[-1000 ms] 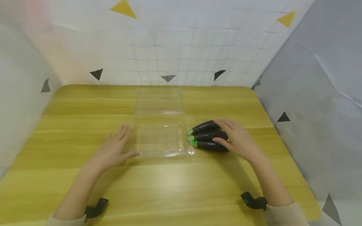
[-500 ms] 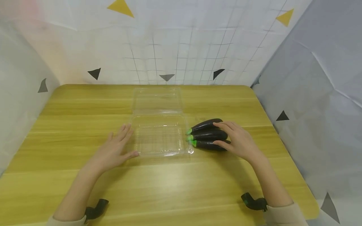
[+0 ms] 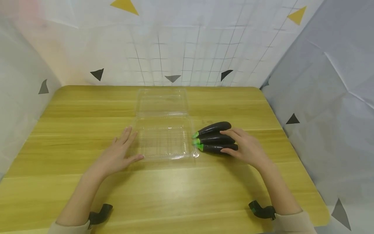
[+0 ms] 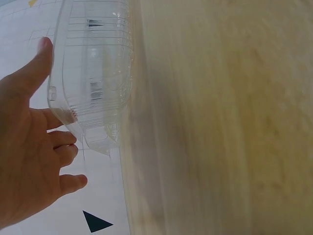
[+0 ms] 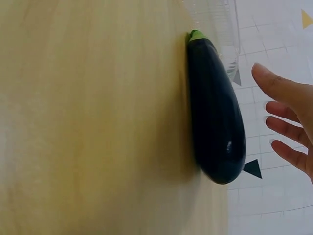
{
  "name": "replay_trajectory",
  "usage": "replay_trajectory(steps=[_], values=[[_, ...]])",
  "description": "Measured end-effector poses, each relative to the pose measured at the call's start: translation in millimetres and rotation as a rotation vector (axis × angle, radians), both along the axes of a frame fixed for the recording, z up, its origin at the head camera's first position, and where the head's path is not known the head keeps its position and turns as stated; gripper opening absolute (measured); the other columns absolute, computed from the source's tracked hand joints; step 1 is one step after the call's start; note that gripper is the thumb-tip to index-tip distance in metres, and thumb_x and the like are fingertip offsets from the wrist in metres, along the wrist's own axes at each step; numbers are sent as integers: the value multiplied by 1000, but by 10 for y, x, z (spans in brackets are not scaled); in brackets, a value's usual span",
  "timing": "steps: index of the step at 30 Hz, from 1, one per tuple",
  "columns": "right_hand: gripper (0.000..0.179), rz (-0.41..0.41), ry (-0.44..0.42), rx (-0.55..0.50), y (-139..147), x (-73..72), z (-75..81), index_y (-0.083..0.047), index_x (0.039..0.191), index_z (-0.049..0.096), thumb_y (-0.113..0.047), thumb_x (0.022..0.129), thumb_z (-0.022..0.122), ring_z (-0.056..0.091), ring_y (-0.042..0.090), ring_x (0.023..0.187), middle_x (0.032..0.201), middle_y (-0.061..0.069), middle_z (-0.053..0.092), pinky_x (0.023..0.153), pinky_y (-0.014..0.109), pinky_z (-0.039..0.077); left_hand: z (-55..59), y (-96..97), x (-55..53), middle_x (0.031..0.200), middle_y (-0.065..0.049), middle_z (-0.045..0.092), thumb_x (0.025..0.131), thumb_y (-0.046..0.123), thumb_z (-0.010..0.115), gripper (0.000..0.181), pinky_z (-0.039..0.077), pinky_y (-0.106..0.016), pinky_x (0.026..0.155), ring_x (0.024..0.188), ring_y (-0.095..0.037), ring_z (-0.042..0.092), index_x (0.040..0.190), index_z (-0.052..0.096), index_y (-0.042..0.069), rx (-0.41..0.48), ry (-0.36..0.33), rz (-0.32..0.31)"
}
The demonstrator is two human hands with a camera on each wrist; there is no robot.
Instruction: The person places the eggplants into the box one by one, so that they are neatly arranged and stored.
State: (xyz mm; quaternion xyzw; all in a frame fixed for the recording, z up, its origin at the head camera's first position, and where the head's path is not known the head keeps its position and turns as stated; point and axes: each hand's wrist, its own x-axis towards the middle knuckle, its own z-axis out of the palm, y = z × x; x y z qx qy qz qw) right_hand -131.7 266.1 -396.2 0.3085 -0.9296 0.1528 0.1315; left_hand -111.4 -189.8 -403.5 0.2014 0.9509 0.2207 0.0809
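Three dark eggplants (image 3: 214, 139) with green stem ends lie side by side on the table, their stems close to a clear plastic clamshell container (image 3: 170, 158). My right hand (image 3: 247, 147) hovers over their thick ends, thumb and fingers spread apart and holding nothing. In the right wrist view, one eggplant (image 5: 215, 112) shows whole, with a gap between it and the right hand (image 5: 296, 115). On the container's left side is my left hand (image 3: 117, 156), fingers extended. Its thumb is right at the rim in the left wrist view, and the container's corner (image 4: 93, 63) overlaps its fingers.
The container's lid (image 3: 162, 103) is folded back flat toward the rear table edge. The wood-grain table (image 3: 175, 195) ends at a white back wall (image 3: 117, 45) with grid lines and triangle stickers. Another wall (image 3: 336, 97) runs along the right side.
My right hand has drawn back slightly toward the body, uncovering more of the farthest eggplant. The left hand stays nearly in place beside the container.
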Motion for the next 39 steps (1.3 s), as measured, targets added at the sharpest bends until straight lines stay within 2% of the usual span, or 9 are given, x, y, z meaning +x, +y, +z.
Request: replay_trajectory(steps=[5,12,19,30,39], values=[[59,0,-13,-9,5,-3,-76,-13,122,63,-30,71,86,61,26,99,115,6,60,69,42,55,17,-3,7,160,-15,-5,91,58,55,93,9,-61,112,146,-33,-2,154,13,5,-9,-13,4],[55,-6,-20,-13,9,3,-141,-14,118,65,-29,70,87,61,28,103,115,7,61,73,45,55,12,-8,2,160,-13,-8,91,56,56,96,9,-60,112,146,-33,-2,155,4,6,-18,-11,4],[48,-4,-36,1,36,15,-201,-16,111,66,-27,70,88,62,29,100,112,7,62,70,46,55,-6,-16,18,160,-15,-5,90,54,60,98,9,-60,113,146,-33,-1,154,5,3,-2,-3,15],[43,6,-69,46,40,31,-280,-15,109,69,-26,70,87,62,25,99,108,4,64,78,43,54,-12,-16,38,160,-14,-7,90,55,60,100,10,-57,114,146,-30,-3,154,3,3,-1,-36,25],[50,-23,-124,106,36,87,-314,-16,111,67,-23,67,89,65,27,94,107,6,67,72,45,54,-24,-2,26,160,-11,-8,90,56,59,101,10,-56,114,146,-28,-4,154,2,4,13,-43,27]])
